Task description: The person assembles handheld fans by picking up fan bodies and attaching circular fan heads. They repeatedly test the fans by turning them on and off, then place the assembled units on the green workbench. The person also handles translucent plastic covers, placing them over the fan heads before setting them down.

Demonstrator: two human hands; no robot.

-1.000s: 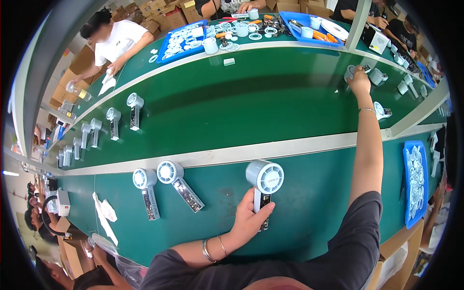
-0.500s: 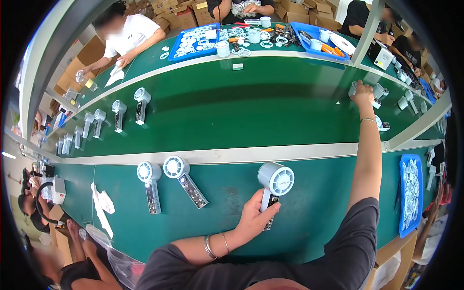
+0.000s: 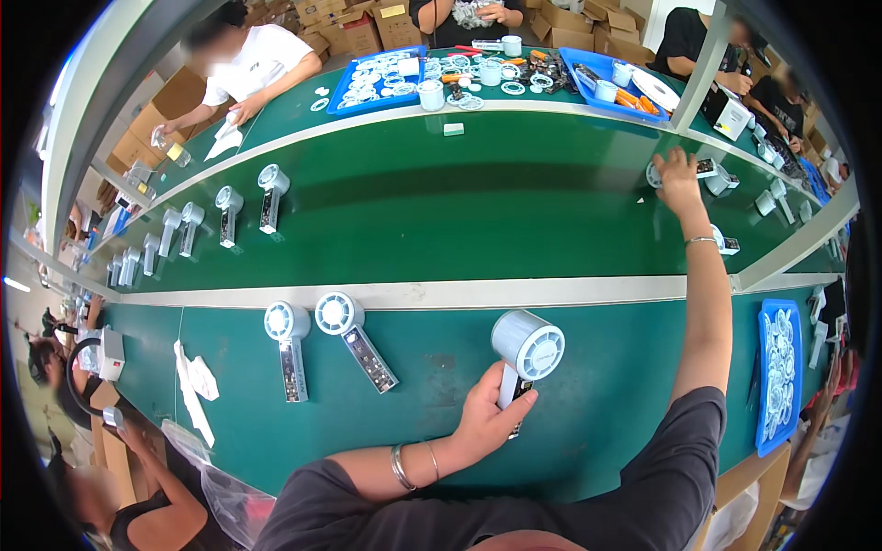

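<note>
My left hand (image 3: 487, 413) is closed around the handle of a pale blue handheld fan (image 3: 527, 345), its round head up and a dark circuit board showing in the handle. At the far right, my right hand (image 3: 678, 181) reaches over the green belt with fingers spread. Beneath or beside those fingers is a fan head (image 3: 654, 174); an open handle (image 3: 706, 168) sticks out on the other side. Whether the two are one fan is hidden by the hand. Two more fans, one upright (image 3: 289, 349) and one slanted (image 3: 356, 340), lie on the bench to the left.
Several fans (image 3: 271, 197) stand along the belt's left. More (image 3: 721, 182) lie near the right post (image 3: 703, 69). A metal rail (image 3: 413, 296) divides bench and belt. A blue tray (image 3: 764, 432) of white rings sits right; a white cloth (image 3: 195, 386) lies left. Co-workers sit around.
My right hand has shifted slightly left, its fingers spreading wider. The fan head beside it has moved left too, and a handle shows to its right. My left hand keeps its fan.
</note>
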